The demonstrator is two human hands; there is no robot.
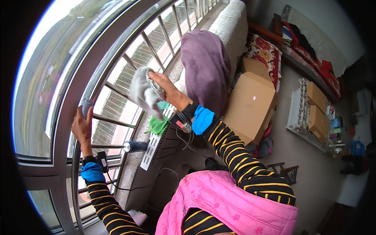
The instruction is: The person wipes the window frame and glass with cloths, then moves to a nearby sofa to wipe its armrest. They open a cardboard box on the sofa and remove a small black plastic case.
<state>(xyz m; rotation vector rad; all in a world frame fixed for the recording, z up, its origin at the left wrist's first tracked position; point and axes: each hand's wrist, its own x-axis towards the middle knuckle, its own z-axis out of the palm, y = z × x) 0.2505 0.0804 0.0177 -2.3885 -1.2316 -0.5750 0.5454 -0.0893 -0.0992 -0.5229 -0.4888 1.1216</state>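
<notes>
Right hand outstretched with cloth

And there's the bright pink quilted vest, dotted with small flowers! Out come the black right sleeve and left sleeve, both ringed in thin yellow stripes. Now vivid blue at the wrists, bunched right cuff and left cuff! A small black box at the left wrist trails a dark cable; grey wires loop by the right.
</notes>
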